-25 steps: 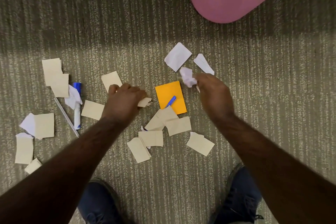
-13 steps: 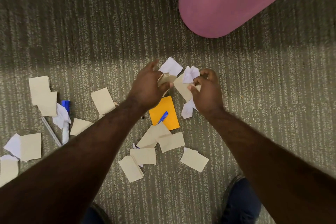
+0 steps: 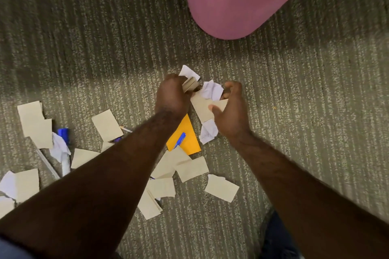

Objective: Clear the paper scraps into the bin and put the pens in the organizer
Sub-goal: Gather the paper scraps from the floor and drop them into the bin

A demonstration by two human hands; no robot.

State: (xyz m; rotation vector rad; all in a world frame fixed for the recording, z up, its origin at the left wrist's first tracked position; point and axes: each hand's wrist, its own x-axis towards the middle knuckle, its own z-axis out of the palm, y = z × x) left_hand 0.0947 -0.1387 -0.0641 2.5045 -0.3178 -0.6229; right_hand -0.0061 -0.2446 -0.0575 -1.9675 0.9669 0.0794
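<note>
Over grey ribbed carpet (image 3: 294, 111), left hand (image 3: 172, 95) and right hand (image 3: 230, 111) clutch paper scraps (image 3: 203, 107).

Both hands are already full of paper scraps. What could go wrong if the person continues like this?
1. The right hand holds a beige scrap and crumpled white paper loosely, so pieces may fall back onto the carpet.
2. The blue pen lies on the orange sheet, half under beige scraps; it could be gathered with the paper for the bin.

Likely an office floor: ribbed grey-green carpet (image 3: 294, 111), scattered paper scraps (image 3: 107, 125), pens (image 3: 179, 138).
</note>
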